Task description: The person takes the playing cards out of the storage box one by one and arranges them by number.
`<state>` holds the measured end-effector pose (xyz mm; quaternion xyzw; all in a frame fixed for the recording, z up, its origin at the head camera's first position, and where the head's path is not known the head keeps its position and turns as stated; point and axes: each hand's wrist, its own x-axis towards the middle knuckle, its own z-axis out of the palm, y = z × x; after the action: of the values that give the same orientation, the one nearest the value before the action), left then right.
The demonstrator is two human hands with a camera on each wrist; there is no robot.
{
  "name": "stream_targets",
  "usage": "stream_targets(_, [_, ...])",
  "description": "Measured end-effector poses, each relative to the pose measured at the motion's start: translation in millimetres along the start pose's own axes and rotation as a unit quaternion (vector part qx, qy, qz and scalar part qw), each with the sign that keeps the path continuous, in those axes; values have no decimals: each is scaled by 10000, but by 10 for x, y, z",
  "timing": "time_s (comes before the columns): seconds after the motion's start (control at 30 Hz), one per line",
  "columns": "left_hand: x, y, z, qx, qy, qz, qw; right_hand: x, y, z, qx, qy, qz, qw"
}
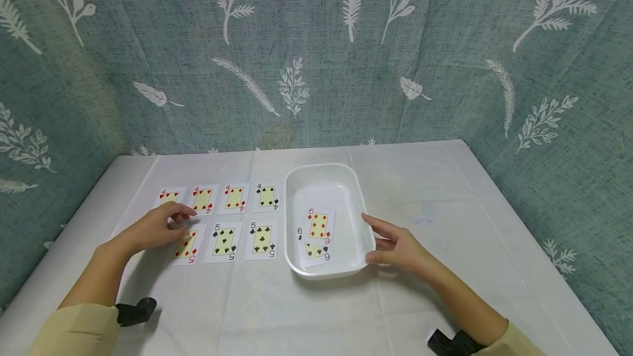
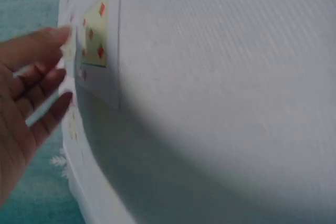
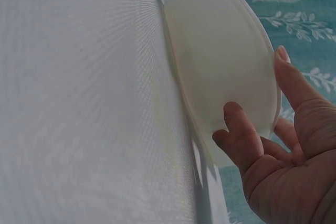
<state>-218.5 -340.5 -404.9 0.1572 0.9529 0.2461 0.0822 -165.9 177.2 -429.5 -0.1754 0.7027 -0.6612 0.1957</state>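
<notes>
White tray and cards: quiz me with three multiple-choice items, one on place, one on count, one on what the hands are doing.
1. Where is the white tray?
A. right of the card rows
B. left of them
C. on top of them

2. How many cards lie in the tray?
A. none
B. two
C. five

3. What does the right hand do?
A. lifts a card
B. touches the tray's side
C. lies flat far away

Answers: 1 A, the tray sits right of the fours and fives. 2 B, a six of diamonds and six of spades. 3 B, thumb and fingers meet the tray wall.
</notes>
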Motion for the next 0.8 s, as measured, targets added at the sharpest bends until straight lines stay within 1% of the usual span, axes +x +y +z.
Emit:
stream_targets(0.1, [2,72,-18,-354,130,140,9992,6,1,4,-24,-12,21,10000])
stream_targets(0.2, [26,196,-19,-544,246,505,9969,5,1,6,-22,-3,37,10000])
stream_targets(0.23, [40,247,-19,-538,292,665,9959,3,1,5,-18,7,38,10000])
stream_targets(0.37, [106,473,-27,-709,528,1355,9868,-5,3,1,3,28,18,10000])
stream_targets(0.47, [139,643,-48,-800,711,1780,9782,-7,5,1,33,9,16,10000])
stream_targets(0.53, [164,750,-59,-809,778,2014,9731,-5,8,3,51,6,9,10000])
stream_targets(0.63, [205,887,-63,-801,755,2301,9669,-4,13,1,67,2,0,10000])
stream_targets(0.8, [305,1062,-30,-473,649,2563,9632,-2,18,-7,83,10,21,10000])
